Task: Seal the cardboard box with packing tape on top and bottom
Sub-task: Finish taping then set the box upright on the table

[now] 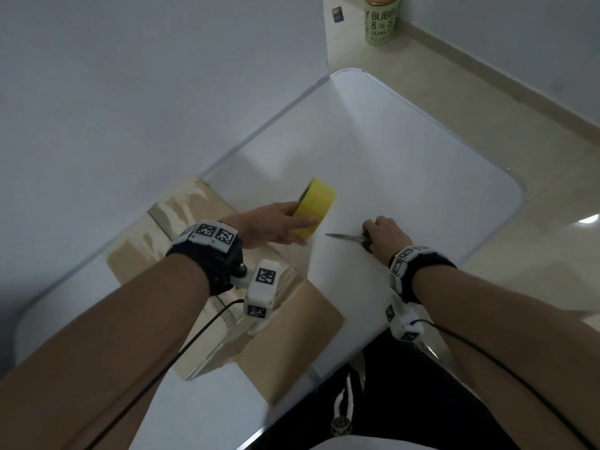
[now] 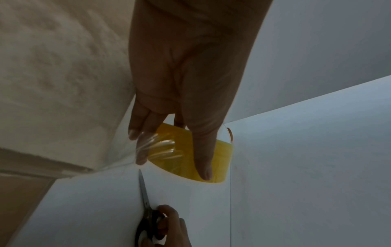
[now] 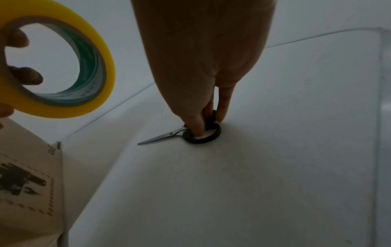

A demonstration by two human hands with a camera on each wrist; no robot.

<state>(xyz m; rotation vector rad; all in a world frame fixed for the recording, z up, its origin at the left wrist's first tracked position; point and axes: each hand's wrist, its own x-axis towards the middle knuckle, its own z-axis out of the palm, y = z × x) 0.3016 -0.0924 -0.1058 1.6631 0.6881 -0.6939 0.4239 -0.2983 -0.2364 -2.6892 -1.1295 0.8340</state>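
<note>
A brown cardboard box point(image 1: 194, 241) lies on the white table point(image 1: 406, 164) at the left, with clear tape along its top seam. My left hand point(image 1: 276, 225) holds a yellow roll of packing tape point(image 1: 313, 207) just above the table, right of the box; the thumb lies on the roll's outside point(image 2: 203, 160) and fingers curl through its core point(image 3: 27, 75). A loose clear tape end clings to the fingers in the left wrist view. My right hand point(image 1: 383, 232) grips the black handles of scissors point(image 1: 352, 238) lying flat on the table, blades closed and pointing left point(image 3: 160, 137).
The table's rounded far corner point(image 1: 350, 73) and right edge point(image 1: 516, 196) border a tiled floor. A green can point(image 1: 381, 19) stands on the floor by the wall. Cables run from both wrist cameras along my forearms. The box has a printed mark on its side point(image 3: 21, 180).
</note>
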